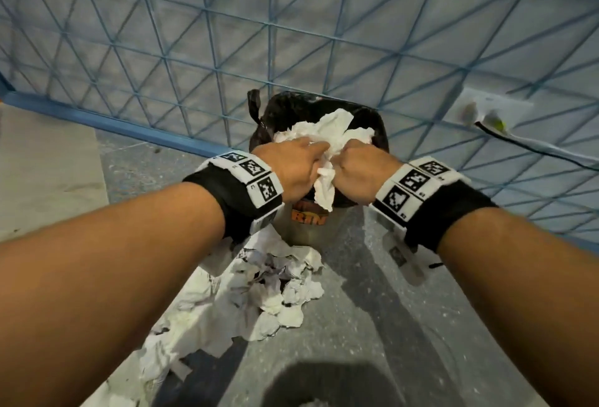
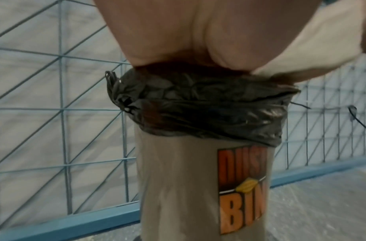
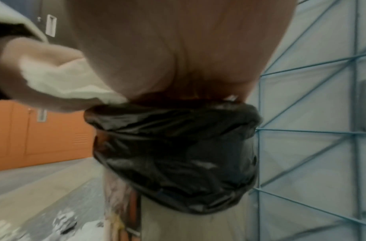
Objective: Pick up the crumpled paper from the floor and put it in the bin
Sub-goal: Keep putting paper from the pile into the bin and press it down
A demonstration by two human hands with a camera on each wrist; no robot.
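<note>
Both hands hold one bunch of crumpled white paper point(image 1: 327, 134) right over the mouth of the bin. My left hand point(image 1: 293, 168) grips its left side and my right hand point(image 1: 363, 173) grips its right side; a strip of paper hangs down between them. The grey bin point(image 2: 177, 187) has a black liner point(image 2: 208, 112) folded over its rim and a "DUST BIN" label point(image 2: 242, 187). In the wrist views the palms sit just above the liner point(image 3: 173, 146), with paper point(image 3: 60, 81) bulging out beside them. The fingertips are hidden in the paper.
A heap of crumpled paper point(image 1: 259, 296) lies on the grey floor in front of the bin, stretching toward the lower left. A blue wire mesh fence point(image 1: 291, 34) stands behind the bin. A black cable point(image 1: 531, 147) runs at the right. Orange lockers point(image 3: 33, 133) show far left.
</note>
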